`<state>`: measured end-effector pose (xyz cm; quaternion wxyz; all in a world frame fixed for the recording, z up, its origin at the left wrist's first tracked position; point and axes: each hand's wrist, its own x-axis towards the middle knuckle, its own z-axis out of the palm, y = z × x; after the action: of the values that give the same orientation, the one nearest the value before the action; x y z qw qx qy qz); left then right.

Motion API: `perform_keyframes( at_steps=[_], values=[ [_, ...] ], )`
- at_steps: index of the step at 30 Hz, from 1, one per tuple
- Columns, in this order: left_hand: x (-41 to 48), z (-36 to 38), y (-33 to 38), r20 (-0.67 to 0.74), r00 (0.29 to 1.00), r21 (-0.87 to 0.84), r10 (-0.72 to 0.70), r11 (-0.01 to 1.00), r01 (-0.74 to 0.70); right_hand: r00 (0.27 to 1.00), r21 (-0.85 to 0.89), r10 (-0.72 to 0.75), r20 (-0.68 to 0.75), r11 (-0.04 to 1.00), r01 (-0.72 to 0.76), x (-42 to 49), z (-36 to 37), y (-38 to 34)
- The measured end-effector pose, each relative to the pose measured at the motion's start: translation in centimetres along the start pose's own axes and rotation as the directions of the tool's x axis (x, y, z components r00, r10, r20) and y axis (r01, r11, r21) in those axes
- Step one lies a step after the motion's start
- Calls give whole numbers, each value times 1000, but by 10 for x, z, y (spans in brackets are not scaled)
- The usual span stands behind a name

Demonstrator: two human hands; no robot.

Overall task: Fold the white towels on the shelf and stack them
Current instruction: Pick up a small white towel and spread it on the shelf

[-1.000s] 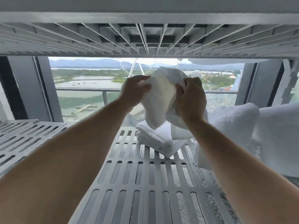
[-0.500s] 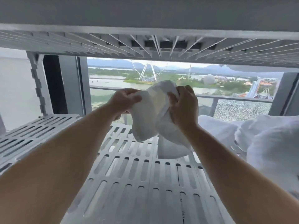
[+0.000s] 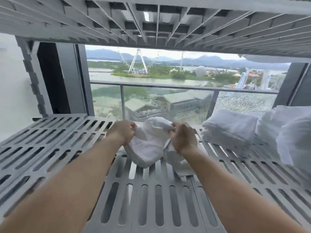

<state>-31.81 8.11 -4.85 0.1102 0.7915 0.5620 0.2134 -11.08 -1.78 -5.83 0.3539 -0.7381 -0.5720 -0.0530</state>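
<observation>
The left hand [image 3: 123, 132] has its fingers curled and pinches the upper left edge of a white towel [image 3: 148, 148]. The right hand [image 3: 182, 140] is also closed, its fingers gripping the upper right part of the same cloth. The towel hangs crumpled between both hands, and its lower folds rest on the grey slotted shelf [image 3: 151, 199], near the middle of it and toward the back edge. To the right of the hands, apart from them, a stack of folded towels [image 3: 228, 130] lies on the same shelf. Just beside this stack, further right, there is a heap of loose white towels [image 3: 292, 137] (this part is blurred, so I cannot count them). Above everything is the ribbed underside of an upper shelf [image 3: 151, 22]. Behind the shelf is a window [image 3: 168, 73] with a glass balcony railing [image 3: 168, 89].
</observation>
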Motion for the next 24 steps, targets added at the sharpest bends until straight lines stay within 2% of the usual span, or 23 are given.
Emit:
perform_keyframes(
  at_steps=[6, 11, 18, 24],
  values=[
    [-5, 0, -9, -197, 979, 100, -44, 993, 65, 1000, 100, -6, -28, 995, 9, -6, 14, -28],
    [-12, -9, -37, -266, 957, 114, -115, 982, 150, 995, 171, -81, -56, 981, 89, -16, 31, -57],
    [-29, -25, -65, -168, 974, 135, -150, 975, 174, 993, 249, -108, -49, 962, 117, -29, 52, -82],
    [-38, -31, -78, -377, 907, 211, -189, 935, 283, 983, 288, -151, -107, 941, 176, -36, 60, -105]
  ],
)
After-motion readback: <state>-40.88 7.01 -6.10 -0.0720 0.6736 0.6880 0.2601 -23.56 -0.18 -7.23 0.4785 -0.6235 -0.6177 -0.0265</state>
